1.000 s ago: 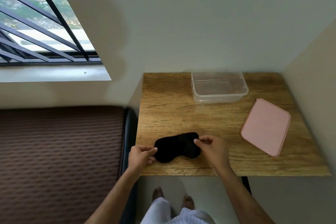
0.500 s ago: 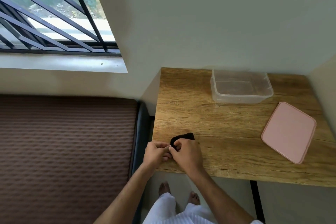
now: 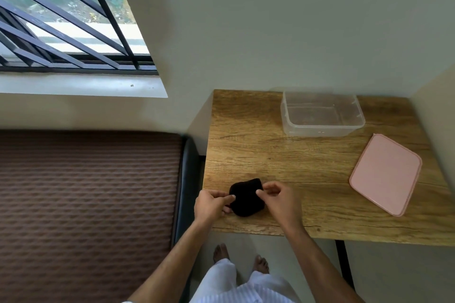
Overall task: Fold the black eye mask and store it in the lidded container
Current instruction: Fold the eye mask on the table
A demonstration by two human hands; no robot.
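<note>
I see the wooden table (image 3: 270,155) with the clear lidless container (image 3: 321,115) at far right and its pink lid (image 3: 386,173) lying separately nearer. Folded black eye mask (image 3: 246,198) sits near the table's near-left edge. Left hand (image 3: 211,205) pinches its left side; right hand (image 3: 280,200) pinches its right.

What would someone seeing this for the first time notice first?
Most likely the two hands at the near edge of the wooden table, the left hand and right hand pinching a folded black eye mask between them. Next, the pink lid lying flat at the table's right side, apart from the clear container, which stands open and empty at the far edge. The barred window fills the upper left.
</note>
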